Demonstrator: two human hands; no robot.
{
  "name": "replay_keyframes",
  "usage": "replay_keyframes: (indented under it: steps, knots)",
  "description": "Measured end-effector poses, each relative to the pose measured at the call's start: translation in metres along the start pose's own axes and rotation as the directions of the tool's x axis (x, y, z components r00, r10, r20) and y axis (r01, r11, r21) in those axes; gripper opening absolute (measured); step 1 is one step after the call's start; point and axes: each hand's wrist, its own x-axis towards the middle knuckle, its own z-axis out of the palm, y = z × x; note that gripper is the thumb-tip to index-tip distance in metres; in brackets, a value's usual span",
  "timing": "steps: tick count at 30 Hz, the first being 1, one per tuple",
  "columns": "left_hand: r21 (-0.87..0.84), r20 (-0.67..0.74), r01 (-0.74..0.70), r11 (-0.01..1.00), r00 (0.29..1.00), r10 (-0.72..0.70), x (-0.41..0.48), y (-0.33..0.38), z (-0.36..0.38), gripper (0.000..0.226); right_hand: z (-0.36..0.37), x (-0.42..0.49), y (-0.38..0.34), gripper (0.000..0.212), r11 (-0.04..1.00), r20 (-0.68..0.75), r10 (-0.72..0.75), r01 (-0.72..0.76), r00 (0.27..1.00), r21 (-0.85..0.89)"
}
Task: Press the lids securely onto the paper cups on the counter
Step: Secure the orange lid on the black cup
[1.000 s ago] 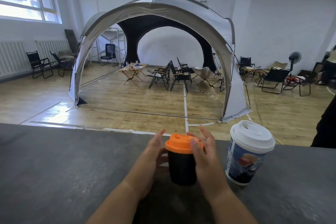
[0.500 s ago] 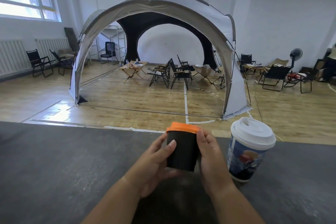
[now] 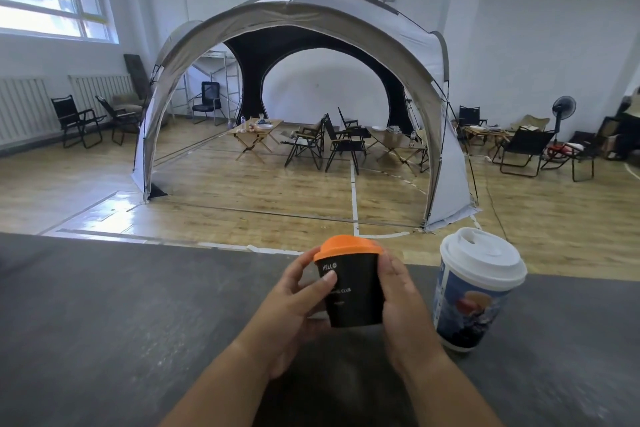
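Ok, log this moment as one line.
black paper cup: held in both hands | left hand: grips its side | right hand: grips its side | orange lid: on it | printed cup: white lid on, stands on counter, untouched

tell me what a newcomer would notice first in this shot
The black cup with its orange lid, held between the left hand and right hand at centre foreground, draws the eye first. Right of it a printed cup with a white lid stands on the grey counter, and a dome tent fills the room behind.
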Motion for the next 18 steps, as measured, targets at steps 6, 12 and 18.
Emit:
replay_keyframes:
  steps: [6, 12, 18]
  knots:
    - [0.009, 0.05, 0.035, 0.999, 0.998, -0.036, -0.0002, 0.001, -0.0003, 0.052, 0.0011, -0.001, -0.0001, 0.064, 0.995, -0.001, -0.062, 0.062, 0.998, -0.081]
    - [-0.03, -0.014, -0.029, 0.999, 0.999, 0.029, -0.0003, 0.0024, 0.0011, 0.069, 0.0052, -0.0028, 0.002, 0.075, 0.999, 0.012, -0.032, 0.033, 0.999, -0.042]
    - [-0.038, 0.07, 0.047, 0.998, 0.997, -0.044, -0.0022, 0.0018, 0.0012, 0.056, -0.0001, 0.001, 0.001, 0.054, 0.992, -0.049, -0.069, 0.064, 0.996, -0.111]
